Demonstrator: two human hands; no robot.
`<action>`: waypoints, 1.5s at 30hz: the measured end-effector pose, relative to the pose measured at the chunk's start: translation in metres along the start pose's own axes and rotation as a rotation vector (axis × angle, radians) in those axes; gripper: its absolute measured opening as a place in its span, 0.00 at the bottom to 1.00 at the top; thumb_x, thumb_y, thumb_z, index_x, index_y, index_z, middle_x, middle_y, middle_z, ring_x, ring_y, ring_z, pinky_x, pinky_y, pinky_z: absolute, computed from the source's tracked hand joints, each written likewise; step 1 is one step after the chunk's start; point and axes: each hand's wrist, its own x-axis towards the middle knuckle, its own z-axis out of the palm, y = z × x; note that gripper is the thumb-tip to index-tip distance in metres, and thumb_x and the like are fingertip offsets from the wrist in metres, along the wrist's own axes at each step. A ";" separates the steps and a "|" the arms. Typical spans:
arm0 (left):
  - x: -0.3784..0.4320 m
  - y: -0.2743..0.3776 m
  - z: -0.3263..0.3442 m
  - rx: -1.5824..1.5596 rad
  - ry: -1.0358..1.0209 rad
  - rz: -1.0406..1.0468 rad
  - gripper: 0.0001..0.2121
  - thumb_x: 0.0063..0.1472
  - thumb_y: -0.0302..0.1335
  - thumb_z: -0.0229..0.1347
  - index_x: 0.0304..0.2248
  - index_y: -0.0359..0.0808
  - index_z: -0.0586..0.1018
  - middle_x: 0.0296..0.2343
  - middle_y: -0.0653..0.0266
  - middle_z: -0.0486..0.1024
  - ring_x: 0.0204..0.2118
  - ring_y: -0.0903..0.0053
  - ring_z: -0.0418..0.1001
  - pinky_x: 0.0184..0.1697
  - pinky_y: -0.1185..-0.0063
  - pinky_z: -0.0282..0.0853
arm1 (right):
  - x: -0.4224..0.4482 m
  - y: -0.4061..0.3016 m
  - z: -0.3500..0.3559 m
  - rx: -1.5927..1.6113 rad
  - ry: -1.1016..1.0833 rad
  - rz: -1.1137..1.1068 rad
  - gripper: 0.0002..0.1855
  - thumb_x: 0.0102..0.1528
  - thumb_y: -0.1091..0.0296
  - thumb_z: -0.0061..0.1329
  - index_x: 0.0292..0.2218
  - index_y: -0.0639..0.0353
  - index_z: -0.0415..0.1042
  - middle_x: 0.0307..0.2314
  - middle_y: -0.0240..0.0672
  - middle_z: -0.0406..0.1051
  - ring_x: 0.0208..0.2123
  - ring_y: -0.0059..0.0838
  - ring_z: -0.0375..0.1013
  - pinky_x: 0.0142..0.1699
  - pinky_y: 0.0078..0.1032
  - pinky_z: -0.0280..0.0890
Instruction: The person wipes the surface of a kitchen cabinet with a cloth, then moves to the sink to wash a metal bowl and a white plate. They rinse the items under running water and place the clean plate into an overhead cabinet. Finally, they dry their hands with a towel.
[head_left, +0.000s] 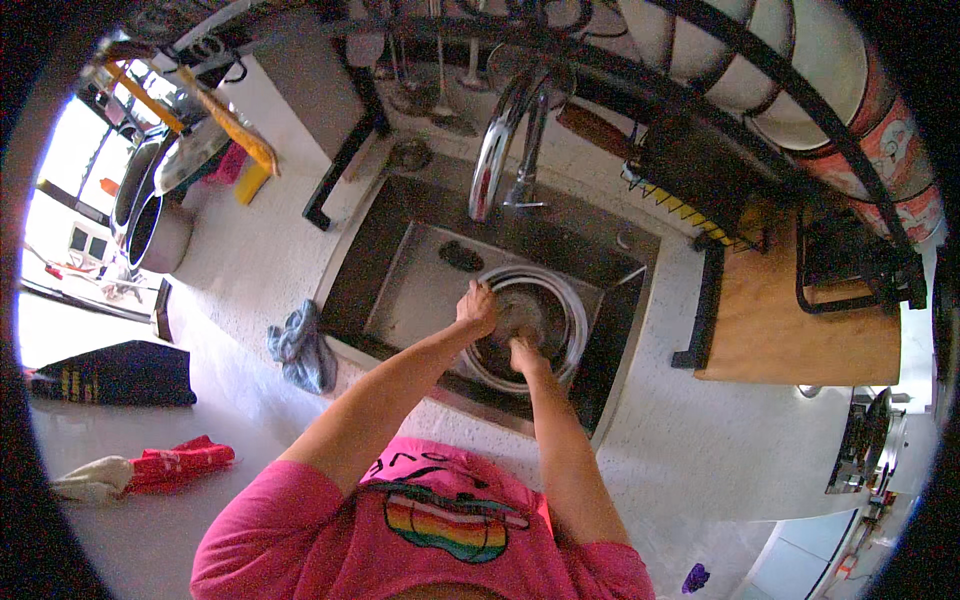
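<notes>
A round, shiny metal basin (576, 319) sits in the dark-walled sink (405, 289), towards its right side. My left hand (478, 306) is closed over the left part of the basin's rim. Inside the basin, my right hand (525, 354) reaches down with its fingers bent towards the bottom; whether they hold anything is too blurred to tell. A pale, cloudy patch shows in the basin just beyond my right fingers. The chrome faucet (489, 161) arches over the sink behind the basin. A dark oval drain (460, 256) lies in the sink floor left of the basin.
A crumpled blue-grey cloth (303, 349) lies at the sink's left front edge. To the right, a black rack stands over a brown board (802, 330). Bowls (810, 82) rest on a black rail overhead. Pots (161, 225) stand left, and a stove (870, 442) is far right.
</notes>
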 end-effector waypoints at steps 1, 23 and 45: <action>0.001 -0.003 -0.007 -0.026 -0.044 -0.044 0.17 0.49 0.26 0.49 0.39 0.29 0.64 0.39 0.49 0.62 0.39 0.60 0.67 0.39 0.72 0.66 | -0.001 -0.004 0.007 0.100 0.149 0.005 0.12 0.48 0.74 0.38 0.37 0.65 0.64 0.39 0.43 0.62 0.41 0.41 0.61 0.47 0.33 0.57; -0.091 -0.042 -0.160 -0.498 -0.241 -0.069 0.19 0.48 0.24 0.47 0.40 0.26 0.61 0.35 0.49 0.67 0.28 0.63 0.73 0.21 0.75 0.73 | -0.184 0.063 -0.132 1.421 1.115 0.084 0.21 0.47 0.58 0.49 0.39 0.63 0.63 0.35 0.41 0.66 0.38 0.34 0.66 0.40 0.25 0.60; -0.127 -0.046 -0.127 -1.544 -0.183 -0.136 0.18 0.52 0.21 0.38 0.44 0.38 0.56 0.34 0.50 0.66 0.26 0.57 0.72 0.19 0.66 0.74 | -0.123 0.065 -0.206 0.753 1.257 0.347 0.17 0.49 0.52 0.43 0.32 0.57 0.69 0.25 0.45 0.69 0.29 0.47 0.69 0.32 0.39 0.61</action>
